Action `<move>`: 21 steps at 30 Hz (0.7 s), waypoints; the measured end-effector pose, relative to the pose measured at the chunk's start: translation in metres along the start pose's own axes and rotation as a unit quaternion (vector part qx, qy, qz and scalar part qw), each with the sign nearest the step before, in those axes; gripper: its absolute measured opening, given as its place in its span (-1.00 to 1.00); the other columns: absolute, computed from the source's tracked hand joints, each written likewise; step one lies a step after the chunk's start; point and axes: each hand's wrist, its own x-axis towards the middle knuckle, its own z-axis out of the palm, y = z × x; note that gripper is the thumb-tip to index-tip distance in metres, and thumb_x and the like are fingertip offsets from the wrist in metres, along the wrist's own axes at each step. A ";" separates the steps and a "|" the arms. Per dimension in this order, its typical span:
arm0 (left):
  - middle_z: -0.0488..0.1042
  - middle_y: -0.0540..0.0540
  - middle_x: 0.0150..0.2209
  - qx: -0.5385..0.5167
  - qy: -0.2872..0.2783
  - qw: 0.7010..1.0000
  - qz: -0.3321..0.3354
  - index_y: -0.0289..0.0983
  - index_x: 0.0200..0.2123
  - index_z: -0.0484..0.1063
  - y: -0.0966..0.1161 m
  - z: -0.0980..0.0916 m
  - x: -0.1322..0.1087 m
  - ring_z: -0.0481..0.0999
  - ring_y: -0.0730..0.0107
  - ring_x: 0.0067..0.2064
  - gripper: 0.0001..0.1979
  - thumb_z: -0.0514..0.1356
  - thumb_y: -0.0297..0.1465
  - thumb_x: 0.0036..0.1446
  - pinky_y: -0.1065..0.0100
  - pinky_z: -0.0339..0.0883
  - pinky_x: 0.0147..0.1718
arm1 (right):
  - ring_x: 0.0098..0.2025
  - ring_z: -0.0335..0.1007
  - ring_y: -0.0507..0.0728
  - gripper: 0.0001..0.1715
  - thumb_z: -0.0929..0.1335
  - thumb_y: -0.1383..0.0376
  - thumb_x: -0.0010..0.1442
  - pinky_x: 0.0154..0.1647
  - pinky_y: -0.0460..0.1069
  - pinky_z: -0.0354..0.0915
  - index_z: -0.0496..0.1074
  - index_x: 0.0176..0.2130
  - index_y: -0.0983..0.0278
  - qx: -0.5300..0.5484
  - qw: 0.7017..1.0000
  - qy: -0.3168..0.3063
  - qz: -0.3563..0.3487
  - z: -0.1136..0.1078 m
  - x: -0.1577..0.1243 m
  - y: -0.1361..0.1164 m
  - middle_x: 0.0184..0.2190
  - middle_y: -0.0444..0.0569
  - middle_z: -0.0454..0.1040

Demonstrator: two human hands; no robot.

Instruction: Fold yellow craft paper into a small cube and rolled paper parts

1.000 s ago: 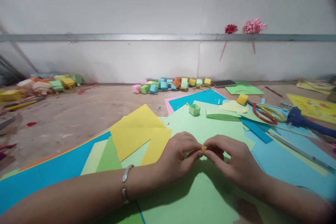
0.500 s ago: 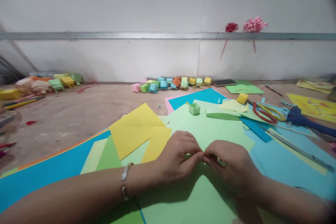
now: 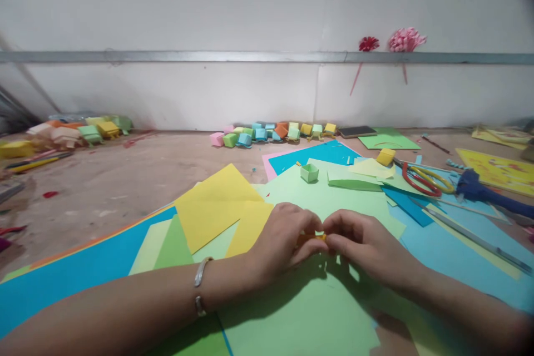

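Note:
My left hand (image 3: pixel 283 239), with a silver bracelet at the wrist, pinches a small orange-yellow paper piece (image 3: pixel 320 237) between thumb and fingers. The fingertips of my right hand (image 3: pixel 362 239) close on the right end of the same piece. Both hands meet above a light green sheet (image 3: pixel 300 311), and my fingers hide most of the piece. Beyond them a small open green paper box (image 3: pixel 309 173) sits on the green paper. Yellow sheets (image 3: pixel 221 200) lie to the left of my hands.
Red-and-yellow-handled scissors (image 3: pixel 421 179), a yellow paper cube (image 3: pixel 385 156) and a craft knife (image 3: pixel 479 239) lie at the right. A row of small coloured paper boxes (image 3: pixel 261 134) stands by the wall, with more paper shapes (image 3: pixel 89 134) at the far left. A dark phone-like slab (image 3: pixel 357 132) lies behind.
Both hands have risen slightly and turned, so the orange-yellow piece now shows between the fingertips. My right fingers have shifted a little around its end.

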 end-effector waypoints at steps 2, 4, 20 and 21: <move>0.49 -0.04 -0.40 -0.048 0.009 0.998 -0.047 -0.24 -0.40 0.36 0.003 -0.001 -0.001 0.39 0.33 -0.35 -0.69 0.25 -0.12 0.15 0.27 0.25 -0.27 | -0.49 0.31 0.00 -0.94 0.33 0.35 0.11 -0.52 -0.12 0.24 0.43 -0.37 0.27 -0.023 0.999 -0.017 -0.018 0.000 0.001 0.001 -0.52 -0.14 0.43; 0.49 -0.03 -0.36 -0.137 0.024 0.985 -0.099 -0.23 -0.35 0.33 0.005 -0.003 -0.001 0.42 0.33 -0.30 -0.67 0.35 -0.16 0.03 0.27 0.30 -0.24 | -0.51 0.29 -0.01 -0.93 0.33 0.39 0.09 -0.54 -0.13 0.22 0.42 -0.43 0.27 -0.020 0.999 -0.026 -0.027 -0.001 0.001 0.002 -0.55 -0.16 0.41; 0.44 0.00 -0.49 -0.287 -0.028 0.930 -0.230 -0.28 -0.38 0.41 0.009 -0.003 0.004 0.34 0.49 -0.54 -0.82 0.15 -0.28 0.17 0.40 0.23 -0.54 | -0.36 0.43 0.07 -0.89 0.33 0.32 0.13 -0.35 -0.05 0.35 0.48 -0.39 0.25 -0.096 0.989 0.060 -0.095 -0.003 0.002 0.008 -0.41 -0.08 0.53; 0.45 0.00 -0.49 -0.241 -0.031 0.946 -0.214 -0.28 -0.38 0.41 0.009 -0.003 0.003 0.33 0.48 -0.54 -0.83 0.13 -0.32 0.19 0.40 0.22 -0.52 | -0.35 0.44 0.07 -0.86 0.31 0.31 0.16 -0.34 -0.05 0.35 0.48 -0.35 0.25 -0.104 0.987 0.070 -0.103 -0.005 0.002 0.008 -0.39 -0.07 0.54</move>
